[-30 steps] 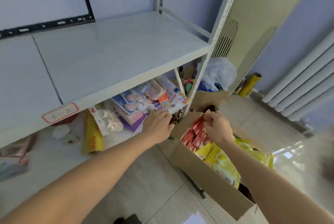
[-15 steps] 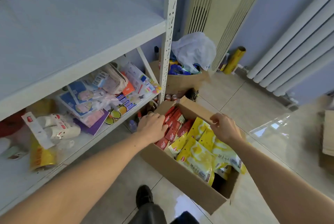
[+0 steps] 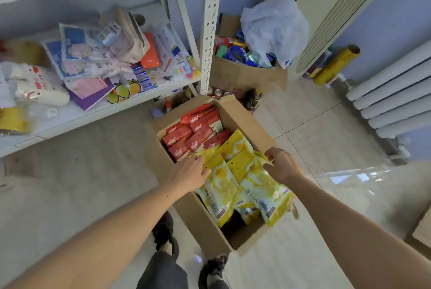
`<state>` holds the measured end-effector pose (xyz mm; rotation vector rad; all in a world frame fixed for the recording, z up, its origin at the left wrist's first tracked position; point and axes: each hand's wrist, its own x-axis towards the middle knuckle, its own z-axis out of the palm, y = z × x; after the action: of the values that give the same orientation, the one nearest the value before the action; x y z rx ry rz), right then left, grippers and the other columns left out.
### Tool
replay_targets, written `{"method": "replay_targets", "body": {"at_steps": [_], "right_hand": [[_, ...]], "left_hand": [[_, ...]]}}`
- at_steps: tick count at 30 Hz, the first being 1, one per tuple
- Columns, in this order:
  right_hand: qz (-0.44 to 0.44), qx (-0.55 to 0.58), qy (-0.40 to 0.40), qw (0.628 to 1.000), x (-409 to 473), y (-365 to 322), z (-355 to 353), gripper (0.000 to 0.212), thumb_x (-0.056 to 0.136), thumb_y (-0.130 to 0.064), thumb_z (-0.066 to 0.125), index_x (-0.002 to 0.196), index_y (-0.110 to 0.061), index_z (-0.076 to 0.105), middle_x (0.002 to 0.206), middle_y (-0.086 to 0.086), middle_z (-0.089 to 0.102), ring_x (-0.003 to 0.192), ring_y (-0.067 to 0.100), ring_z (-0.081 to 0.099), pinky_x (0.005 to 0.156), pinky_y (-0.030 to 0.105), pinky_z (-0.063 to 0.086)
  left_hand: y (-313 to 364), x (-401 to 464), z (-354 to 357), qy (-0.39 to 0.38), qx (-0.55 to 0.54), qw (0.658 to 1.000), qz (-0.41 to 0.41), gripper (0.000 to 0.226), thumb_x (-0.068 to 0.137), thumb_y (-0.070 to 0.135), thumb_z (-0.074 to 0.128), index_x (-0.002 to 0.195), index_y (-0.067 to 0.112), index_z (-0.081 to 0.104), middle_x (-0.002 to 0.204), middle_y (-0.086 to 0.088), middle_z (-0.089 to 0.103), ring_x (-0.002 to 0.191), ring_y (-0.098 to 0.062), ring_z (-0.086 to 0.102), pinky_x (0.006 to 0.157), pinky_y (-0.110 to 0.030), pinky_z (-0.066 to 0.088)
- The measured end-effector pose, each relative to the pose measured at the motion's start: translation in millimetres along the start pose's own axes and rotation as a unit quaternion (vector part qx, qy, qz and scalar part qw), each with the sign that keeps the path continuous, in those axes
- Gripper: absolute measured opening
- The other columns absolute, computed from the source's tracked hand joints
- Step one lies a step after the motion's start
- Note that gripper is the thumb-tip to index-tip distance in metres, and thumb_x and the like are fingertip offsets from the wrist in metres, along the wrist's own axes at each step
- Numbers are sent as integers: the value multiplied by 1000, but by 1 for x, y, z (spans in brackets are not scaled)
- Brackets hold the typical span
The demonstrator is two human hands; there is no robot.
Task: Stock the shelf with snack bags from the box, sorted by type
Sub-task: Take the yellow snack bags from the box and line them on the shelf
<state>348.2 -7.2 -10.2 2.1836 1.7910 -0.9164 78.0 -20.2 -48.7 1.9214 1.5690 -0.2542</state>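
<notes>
Matt brown cardboard box (image 3: 245, 123), glossy yellow plastic snack bags (image 3: 224, 183) by the fingers, glossy red packets (image 3: 198, 132) beyond, painted metal shelf (image 3: 210, 32), shiny floor tiles (image 3: 326, 125)

A single wide-angle camera is riding on the person's head, looking steeply down and forward. It is sitting close above the open brown cardboard box (image 3: 247, 123) on the floor, with both forearms reaching in from the bottom edge. The white metal shelf unit (image 3: 211, 32) is filling the upper left, its lines bending at the edges.
</notes>
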Motion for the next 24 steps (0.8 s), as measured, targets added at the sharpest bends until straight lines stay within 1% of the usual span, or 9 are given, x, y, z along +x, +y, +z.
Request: {"method": "replay_targets", "body": {"at_steps": [3, 6, 9, 12, 16, 18, 20, 22, 24], "right_hand": [[-4, -21, -33, 999, 11, 18, 23, 49, 87, -32, 68, 130, -14, 52, 126, 8, 55, 116, 29, 52, 91, 43, 49], [-1, -53, -55, 997, 21, 30, 47, 58, 87, -39, 67, 136, -16, 45, 134, 7, 46, 126, 30, 43, 98, 43, 44], [-3, -106, -58, 993, 32, 40, 70, 69, 86, -45, 67, 142, -16, 39, 140, 8, 41, 131, 30, 37, 104, 44, 37], [5, -134, -46, 990, 43, 51, 91, 82, 82, -52, 69, 145, -14, 33, 144, 8, 37, 133, 29, 35, 107, 42, 33], [25, -130, -34, 991, 53, 63, 109, 91, 77, -57, 71, 145, -13, 28, 141, 8, 39, 131, 28, 38, 105, 40, 33], [35, -115, -28, 992, 57, 65, 115, 93, 76, -56, 72, 144, -12, 27, 139, 8, 42, 129, 28, 41, 104, 40, 34], [38, -117, -15, 992, 61, 68, 119, 91, 76, -56, 73, 142, -12, 29, 135, 8, 46, 127, 28, 43, 102, 39, 35], [40, -124, -8, 991, 66, 69, 120, 87, 76, -56, 73, 139, -11, 34, 130, 8, 52, 124, 28, 44, 101, 38, 36], [43, -117, -15, 992, 71, 68, 120, 75, 75, -54, 74, 129, -12, 44, 120, 8, 58, 119, 28, 49, 97, 38, 40]], "left_hand": [[9, 3, 33, -16, -34, 999, -32, 50, 97, 44, 47, 131, 7, 47, 118, -11, 58, 111, -28, 56, 90, -44, 51], [13, 13, 69, -32, -27, 998, -49, 49, 98, 43, 45, 127, 3, 47, 112, -11, 59, 104, -28, 60, 85, -42, 52], [17, 27, 103, -69, -7, 995, -76, 52, 98, 45, 44, 131, 5, 43, 121, -14, 56, 112, -30, 57, 86, -40, 51], [20, 42, 132, -84, -3, 992, -97, 53, 96, 49, 47, 125, 5, 45, 121, -14, 57, 109, -29, 58, 83, -38, 50], [25, 59, 164, -108, -29, 985, -135, 74, 95, 54, 47, 139, -4, 33, 120, -16, 59, 106, -28, 62, 79, -33, 50], [26, 64, 177, -113, -46, 980, -160, 89, 95, 56, 45, 147, -9, 14, 134, -24, 49, 118, -32, 55, 88, -34, 48], [27, 68, 187, -124, -69, 973, -184, 99, 94, 58, 44, 148, -10, -4, 151, -30, 24, 135, -39, 37, 102, -40, 43], [27, 71, 194, -135, -90, 965, -205, 103, 93, 61, 42, 148, -7, -13, 155, -29, 12, 140, -43, 26, 106, -44, 40], [27, 74, 200, -134, -103, 961, -218, 104, 92, 63, 42, 149, -1, -16, 157, -26, 9, 140, -43, 25, 107, -45, 39]]}}
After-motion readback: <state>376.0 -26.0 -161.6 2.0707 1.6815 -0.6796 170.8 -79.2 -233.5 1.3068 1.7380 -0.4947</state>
